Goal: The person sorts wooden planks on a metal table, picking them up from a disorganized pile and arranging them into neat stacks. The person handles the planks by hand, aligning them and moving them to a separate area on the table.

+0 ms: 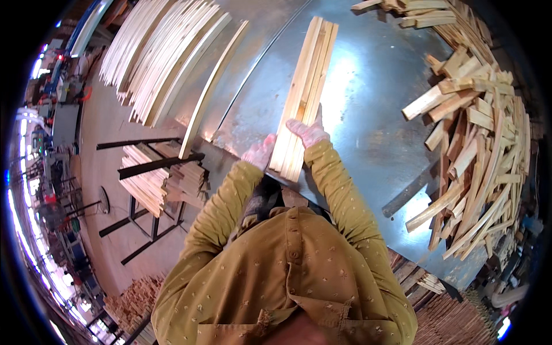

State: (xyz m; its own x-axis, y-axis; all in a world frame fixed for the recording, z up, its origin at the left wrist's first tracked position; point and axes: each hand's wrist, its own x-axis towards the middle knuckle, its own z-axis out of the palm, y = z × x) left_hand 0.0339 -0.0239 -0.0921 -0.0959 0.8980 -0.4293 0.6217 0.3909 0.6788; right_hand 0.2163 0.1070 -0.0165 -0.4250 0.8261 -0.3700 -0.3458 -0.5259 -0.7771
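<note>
A bundle of several pale wooden strips [305, 86] lies side by side, running away from me over the metal tabletop. My right hand [309, 131], in a whitish glove, grips its right side, the thumb laid across the top. At the bundle's lower left edge is my left hand [260, 152], gloved too and closed against the wood; its fingertips are partly hidden by the strips. The near end of the bundle comes close to the table's front edge, just ahead of my body.
Long strips [167, 57] lie in rows at the left, with a single strip [215, 80] apart from them. A dark metal rack [152, 167] stands below, beside stacked wood. A large heap of short wooden offcuts [477, 144] covers the right side of the metal table [368, 144].
</note>
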